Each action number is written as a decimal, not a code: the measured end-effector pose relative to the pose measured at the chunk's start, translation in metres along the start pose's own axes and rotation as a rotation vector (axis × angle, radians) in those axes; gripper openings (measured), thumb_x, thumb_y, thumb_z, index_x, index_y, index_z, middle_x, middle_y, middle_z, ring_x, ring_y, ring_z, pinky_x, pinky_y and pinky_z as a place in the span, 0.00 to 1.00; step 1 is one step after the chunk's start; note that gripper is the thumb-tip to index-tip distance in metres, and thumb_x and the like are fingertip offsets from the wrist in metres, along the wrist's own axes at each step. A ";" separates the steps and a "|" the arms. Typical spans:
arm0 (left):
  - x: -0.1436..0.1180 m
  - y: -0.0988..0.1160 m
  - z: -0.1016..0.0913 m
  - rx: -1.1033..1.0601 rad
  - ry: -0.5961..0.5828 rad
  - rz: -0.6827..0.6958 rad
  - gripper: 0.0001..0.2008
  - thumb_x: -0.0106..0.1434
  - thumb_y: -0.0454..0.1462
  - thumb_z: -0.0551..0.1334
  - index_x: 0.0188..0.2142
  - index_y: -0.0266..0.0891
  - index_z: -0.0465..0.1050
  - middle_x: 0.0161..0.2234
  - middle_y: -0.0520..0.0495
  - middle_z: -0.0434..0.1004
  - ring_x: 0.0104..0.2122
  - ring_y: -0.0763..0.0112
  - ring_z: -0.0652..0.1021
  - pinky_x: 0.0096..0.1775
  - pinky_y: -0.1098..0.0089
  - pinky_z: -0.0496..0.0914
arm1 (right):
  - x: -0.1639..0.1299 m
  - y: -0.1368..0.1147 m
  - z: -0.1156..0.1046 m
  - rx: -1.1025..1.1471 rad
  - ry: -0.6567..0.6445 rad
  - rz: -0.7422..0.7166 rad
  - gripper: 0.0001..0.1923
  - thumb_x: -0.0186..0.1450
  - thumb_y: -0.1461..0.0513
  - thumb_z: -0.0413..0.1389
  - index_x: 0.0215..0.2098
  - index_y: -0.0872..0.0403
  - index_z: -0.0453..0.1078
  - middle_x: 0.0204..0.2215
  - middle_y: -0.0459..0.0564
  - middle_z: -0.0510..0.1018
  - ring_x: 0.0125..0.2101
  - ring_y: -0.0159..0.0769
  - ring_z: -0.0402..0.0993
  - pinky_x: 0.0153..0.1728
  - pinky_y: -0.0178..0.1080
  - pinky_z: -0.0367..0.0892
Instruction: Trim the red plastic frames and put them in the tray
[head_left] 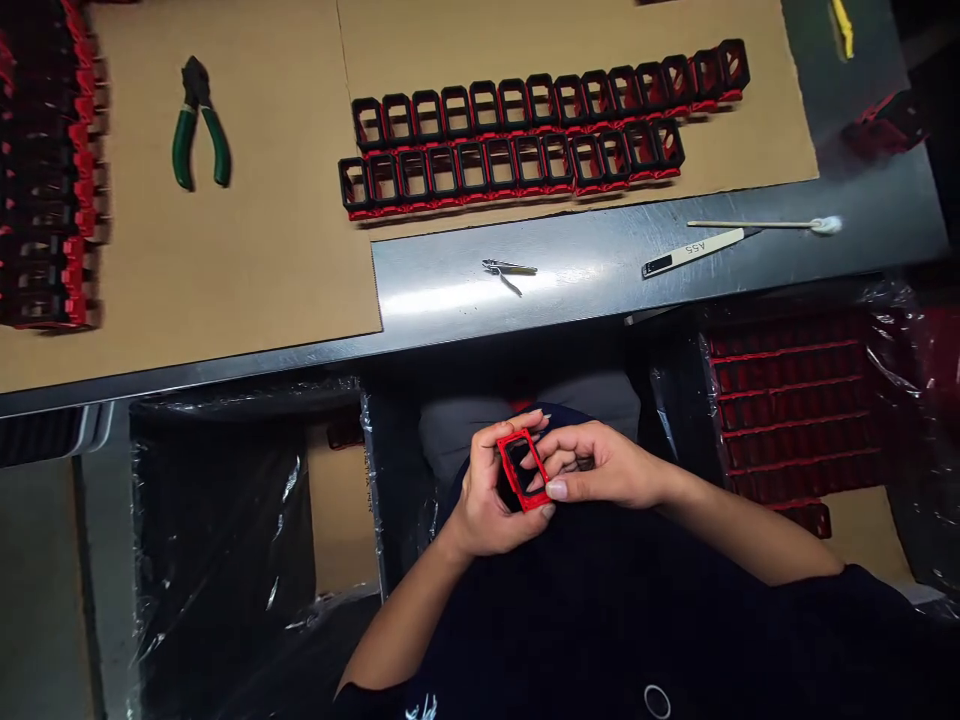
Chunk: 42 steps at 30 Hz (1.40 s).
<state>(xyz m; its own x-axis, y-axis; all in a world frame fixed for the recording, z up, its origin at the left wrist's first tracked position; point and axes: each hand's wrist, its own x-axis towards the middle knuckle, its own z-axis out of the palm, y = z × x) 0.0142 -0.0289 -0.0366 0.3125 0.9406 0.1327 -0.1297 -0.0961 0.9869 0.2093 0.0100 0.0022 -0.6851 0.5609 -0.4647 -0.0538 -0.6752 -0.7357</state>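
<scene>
A small rectangular red and black plastic frame (541, 462) is held over my lap, its red rim facing up. My left hand (487, 490) wraps round it from the left, thumb at the lower edge and fingers at the top. From the other side my right hand (600, 465) grips its right edge, the thumb on the lower right corner and fingertips inside the opening. Beyond my hands, a nail clipper (511, 270) lies on the bare metal strip of the table (435, 285).
Two rows of similar frames (484, 165) stand on cardboard (262, 250), with green-handled cutting pliers (199, 130) to the left. A cotton swab (757, 224) and a cutter knife (694, 252) lie at right. Plastic-lined boxes flank me; the right one holds rows of frames (795, 420).
</scene>
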 end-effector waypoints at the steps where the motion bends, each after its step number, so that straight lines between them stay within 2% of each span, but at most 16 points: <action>1: 0.000 0.000 -0.001 0.011 -0.001 -0.013 0.36 0.61 0.42 0.69 0.63 0.44 0.53 0.60 0.29 0.68 0.59 0.49 0.75 0.56 0.44 0.73 | 0.000 0.000 0.000 0.003 0.002 0.015 0.26 0.59 0.49 0.69 0.46 0.59 0.75 0.33 0.51 0.83 0.33 0.34 0.80 0.39 0.36 0.71; 10: -0.002 -0.001 -0.005 0.065 0.008 -0.063 0.36 0.59 0.48 0.70 0.60 0.43 0.55 0.54 0.33 0.75 0.53 0.53 0.79 0.54 0.51 0.74 | 0.002 0.002 0.001 0.073 0.007 0.067 0.28 0.58 0.48 0.70 0.45 0.59 0.74 0.35 0.52 0.83 0.34 0.34 0.80 0.41 0.37 0.71; 18: -0.003 -0.002 -0.006 0.103 0.011 -0.003 0.39 0.59 0.45 0.71 0.63 0.44 0.53 0.55 0.33 0.75 0.54 0.55 0.79 0.54 0.52 0.74 | 0.003 0.000 0.003 0.051 0.009 0.043 0.29 0.57 0.48 0.70 0.48 0.58 0.74 0.34 0.50 0.83 0.33 0.33 0.80 0.40 0.35 0.72; 22: -0.002 -0.002 -0.007 0.097 0.002 -0.009 0.40 0.60 0.45 0.70 0.64 0.44 0.51 0.56 0.33 0.74 0.54 0.55 0.79 0.54 0.52 0.75 | 0.004 -0.001 0.005 0.063 0.020 0.042 0.26 0.58 0.49 0.70 0.45 0.58 0.74 0.34 0.49 0.82 0.32 0.32 0.79 0.39 0.35 0.71; 28: -0.003 -0.003 -0.006 0.074 0.008 -0.027 0.40 0.60 0.48 0.70 0.65 0.44 0.52 0.57 0.34 0.73 0.55 0.54 0.78 0.55 0.53 0.74 | 0.007 0.002 0.006 0.189 -0.016 0.012 0.24 0.60 0.51 0.70 0.45 0.57 0.72 0.33 0.47 0.81 0.31 0.28 0.77 0.39 0.33 0.69; 36: -0.005 -0.002 -0.004 0.077 0.024 -0.060 0.41 0.60 0.45 0.70 0.66 0.47 0.51 0.59 0.35 0.72 0.57 0.54 0.77 0.56 0.54 0.72 | 0.005 0.006 0.001 0.273 -0.032 0.001 0.24 0.61 0.53 0.70 0.47 0.57 0.70 0.38 0.50 0.81 0.38 0.33 0.79 0.44 0.36 0.70; 39: -0.004 -0.001 -0.004 0.065 0.023 -0.055 0.41 0.60 0.44 0.70 0.66 0.46 0.51 0.59 0.34 0.71 0.57 0.54 0.76 0.57 0.54 0.71 | 0.005 0.006 0.001 0.281 -0.033 -0.014 0.23 0.61 0.54 0.70 0.47 0.57 0.71 0.39 0.49 0.80 0.38 0.31 0.79 0.43 0.34 0.71; 42: -0.004 0.000 -0.006 0.035 0.049 -0.035 0.40 0.61 0.47 0.69 0.66 0.46 0.53 0.60 0.34 0.70 0.58 0.53 0.75 0.57 0.53 0.70 | 0.005 0.008 0.001 0.289 -0.001 -0.032 0.22 0.61 0.55 0.70 0.48 0.55 0.70 0.39 0.48 0.79 0.38 0.34 0.80 0.40 0.36 0.74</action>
<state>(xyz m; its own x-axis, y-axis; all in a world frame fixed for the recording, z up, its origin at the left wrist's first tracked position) 0.0077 -0.0305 -0.0377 0.2696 0.9584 0.0942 -0.0866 -0.0733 0.9935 0.2044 0.0069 -0.0054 -0.6807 0.5838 -0.4425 -0.2804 -0.7657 -0.5788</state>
